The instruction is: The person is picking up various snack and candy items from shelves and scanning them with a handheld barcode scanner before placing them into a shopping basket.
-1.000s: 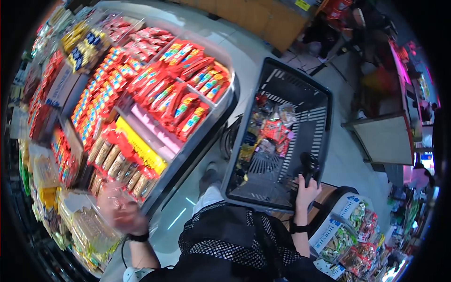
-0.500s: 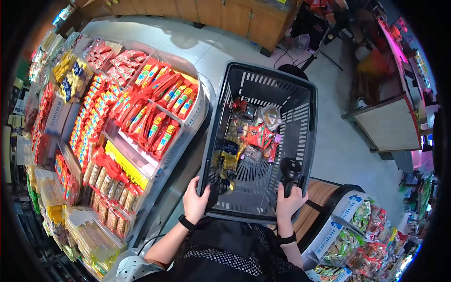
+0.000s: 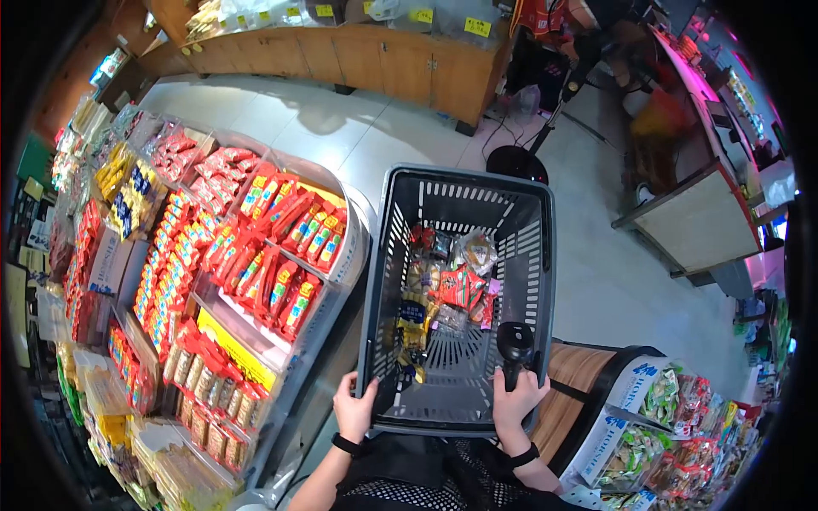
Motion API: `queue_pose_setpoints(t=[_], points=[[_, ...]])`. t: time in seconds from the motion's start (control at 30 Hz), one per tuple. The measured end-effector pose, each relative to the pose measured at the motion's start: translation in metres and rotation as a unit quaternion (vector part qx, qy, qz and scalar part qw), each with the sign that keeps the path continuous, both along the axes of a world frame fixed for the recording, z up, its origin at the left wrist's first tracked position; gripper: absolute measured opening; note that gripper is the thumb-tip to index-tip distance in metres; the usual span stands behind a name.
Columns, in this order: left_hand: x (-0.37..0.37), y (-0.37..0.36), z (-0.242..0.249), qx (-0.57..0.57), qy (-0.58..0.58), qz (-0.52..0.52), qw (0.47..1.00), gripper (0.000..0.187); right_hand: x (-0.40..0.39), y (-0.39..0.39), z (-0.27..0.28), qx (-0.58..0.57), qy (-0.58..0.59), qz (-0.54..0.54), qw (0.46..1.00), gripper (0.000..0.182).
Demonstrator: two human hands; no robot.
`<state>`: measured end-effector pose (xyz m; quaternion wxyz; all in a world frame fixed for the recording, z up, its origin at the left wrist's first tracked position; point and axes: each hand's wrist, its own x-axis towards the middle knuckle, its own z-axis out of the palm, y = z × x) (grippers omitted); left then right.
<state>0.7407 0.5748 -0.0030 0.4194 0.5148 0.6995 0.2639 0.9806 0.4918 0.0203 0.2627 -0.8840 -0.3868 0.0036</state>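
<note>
A dark grey plastic shopping basket [image 3: 548,255] with slotted walls is in front of my body. My left hand [image 3: 354,407] is closed on its near left rim, thumb on the inside. At the near right corner, my right hand [image 3: 520,402] grips a black handheld scanner [image 3: 515,342] by its handle, along with the basket's edge. The scanner's round head points into the basket. Several packaged snacks lie inside, among them a red-and-green packet [image 3: 460,288], a clear bag [image 3: 477,253] and a navy-and-yellow packet [image 3: 412,313].
A snack display [image 3: 354,255] full of red packets stands close on the left. Another bin of green and red packets [image 3: 673,409] is at the lower right. Wooden cabinets [image 3: 366,61] line the back. A round black stand base [image 3: 516,163] with cables and a counter [image 3: 699,217] are beyond.
The basket and both hands appear lower and slightly left in view, while more of the back cabinets shows. Both hands keep their hold.
</note>
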Motion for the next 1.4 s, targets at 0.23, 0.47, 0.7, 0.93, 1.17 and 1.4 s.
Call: queue_pose_setpoints(t=[0.23,0.47,0.7,0.93,1.17,1.4], points=[[-0.020,0.007,-0.002,-0.036,-0.018,-0.056,0.998,0.034,-0.017,0.006,-0.002,-0.001,-0.043,-0.016,0.999,0.028],[-0.030,0.010,0.013,0.043,0.012,-0.079,0.996,0.033,-0.031,0.008,0.004,-0.041,-0.020,-0.039,0.998,0.026],[-0.033,0.017,0.019,0.026,0.022,-0.088,0.996,0.028,-0.029,0.014,0.002,-0.012,-0.053,-0.058,0.997,0.030],[-0.022,0.035,0.018,-0.013,0.031,-0.142,0.989,0.029,0.006,0.040,-0.007,-0.016,-0.058,0.000,0.998,0.033],[0.033,0.066,0.009,-0.034,0.045,-0.228,0.972,0.044,0.079,0.104,0.004,-0.013,-0.073,0.073,0.995,0.034],[0.112,0.108,-0.008,-0.033,0.045,-0.128,0.990,0.043,0.151,0.192,0.008,0.024,-0.059,0.137,0.989,0.033]])
